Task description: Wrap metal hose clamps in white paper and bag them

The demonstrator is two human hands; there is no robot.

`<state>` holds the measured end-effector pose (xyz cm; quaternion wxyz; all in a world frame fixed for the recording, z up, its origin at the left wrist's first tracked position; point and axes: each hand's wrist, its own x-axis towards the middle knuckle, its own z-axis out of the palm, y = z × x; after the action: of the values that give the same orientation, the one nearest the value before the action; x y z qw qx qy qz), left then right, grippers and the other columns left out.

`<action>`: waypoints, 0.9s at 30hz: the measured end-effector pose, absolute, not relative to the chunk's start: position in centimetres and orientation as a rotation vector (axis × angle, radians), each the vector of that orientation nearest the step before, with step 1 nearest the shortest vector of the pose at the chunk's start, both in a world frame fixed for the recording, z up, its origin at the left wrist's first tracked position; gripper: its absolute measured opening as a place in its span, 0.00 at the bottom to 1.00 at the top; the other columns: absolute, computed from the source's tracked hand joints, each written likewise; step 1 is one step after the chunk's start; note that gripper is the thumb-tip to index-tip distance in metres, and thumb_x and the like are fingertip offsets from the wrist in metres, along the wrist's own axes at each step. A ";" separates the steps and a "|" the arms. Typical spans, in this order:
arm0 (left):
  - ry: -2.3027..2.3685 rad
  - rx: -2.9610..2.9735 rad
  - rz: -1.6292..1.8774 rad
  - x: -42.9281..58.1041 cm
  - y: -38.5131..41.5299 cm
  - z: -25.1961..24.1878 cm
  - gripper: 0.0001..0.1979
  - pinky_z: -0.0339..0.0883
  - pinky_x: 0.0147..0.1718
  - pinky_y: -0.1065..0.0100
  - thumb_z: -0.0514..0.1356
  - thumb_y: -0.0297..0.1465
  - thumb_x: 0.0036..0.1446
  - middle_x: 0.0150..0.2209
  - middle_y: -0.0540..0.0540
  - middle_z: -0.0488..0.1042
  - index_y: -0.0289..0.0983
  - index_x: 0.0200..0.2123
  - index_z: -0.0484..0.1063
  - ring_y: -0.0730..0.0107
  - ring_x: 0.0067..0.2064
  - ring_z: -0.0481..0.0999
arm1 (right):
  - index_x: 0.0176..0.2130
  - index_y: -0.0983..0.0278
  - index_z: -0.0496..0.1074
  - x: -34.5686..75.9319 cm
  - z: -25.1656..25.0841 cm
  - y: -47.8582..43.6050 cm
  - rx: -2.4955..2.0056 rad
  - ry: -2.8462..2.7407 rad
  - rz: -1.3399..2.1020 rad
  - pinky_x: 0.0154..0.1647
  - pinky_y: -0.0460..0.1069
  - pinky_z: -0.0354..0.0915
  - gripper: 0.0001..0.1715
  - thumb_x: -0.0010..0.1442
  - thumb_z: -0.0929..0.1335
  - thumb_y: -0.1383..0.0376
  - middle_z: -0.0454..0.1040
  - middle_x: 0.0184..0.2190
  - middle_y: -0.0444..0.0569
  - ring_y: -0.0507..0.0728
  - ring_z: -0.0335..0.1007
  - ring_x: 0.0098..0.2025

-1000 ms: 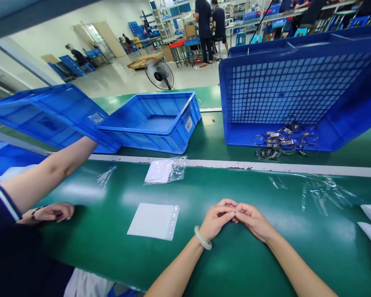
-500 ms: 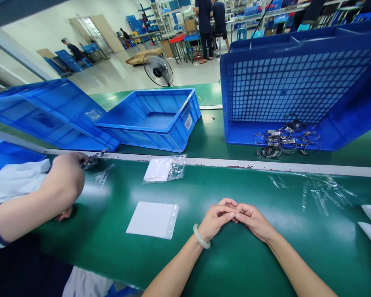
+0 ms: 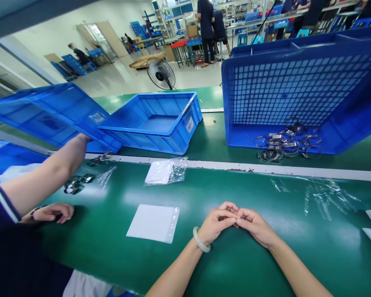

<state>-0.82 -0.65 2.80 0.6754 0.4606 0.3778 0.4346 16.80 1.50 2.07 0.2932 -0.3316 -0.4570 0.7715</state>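
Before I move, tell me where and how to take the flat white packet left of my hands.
Pinch the packet by the clear strip along its right edge, coming in low from the right. That edge faces your left hand, and the packet lies flat on the table, so sliding under the strip is probably the easiest way.

Fingers (image 3: 227, 223) touching, white packet (image 3: 151, 222), blue crate (image 3: 159, 142)
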 end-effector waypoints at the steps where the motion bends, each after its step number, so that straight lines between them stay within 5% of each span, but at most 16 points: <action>1: 0.847 1.039 0.976 -0.8 -0.7 2.8 0.08 0.63 0.47 0.62 0.64 0.35 0.54 0.44 0.42 0.67 0.37 0.35 0.80 0.66 0.45 0.68 | 0.27 0.64 0.69 16.8 2.1 1.5 -0.884 -1.221 2.054 0.36 0.48 0.57 0.18 0.54 0.72 0.53 0.67 0.26 0.43 0.53 0.62 0.32; 27: 0.782 0.979 1.005 -0.8 -0.6 2.7 0.06 0.62 0.47 0.64 0.64 0.32 0.54 0.44 0.42 0.67 0.36 0.34 0.78 0.65 0.46 0.68 | 0.28 0.65 0.67 16.7 1.8 1.4 -0.888 -1.272 2.042 0.34 0.46 0.53 0.19 0.55 0.71 0.53 0.65 0.26 0.42 0.51 0.59 0.31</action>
<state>-0.82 -0.62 2.73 0.6945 0.4387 0.3501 0.4502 16.66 1.45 1.82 0.2847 -0.3319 -0.4754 0.7634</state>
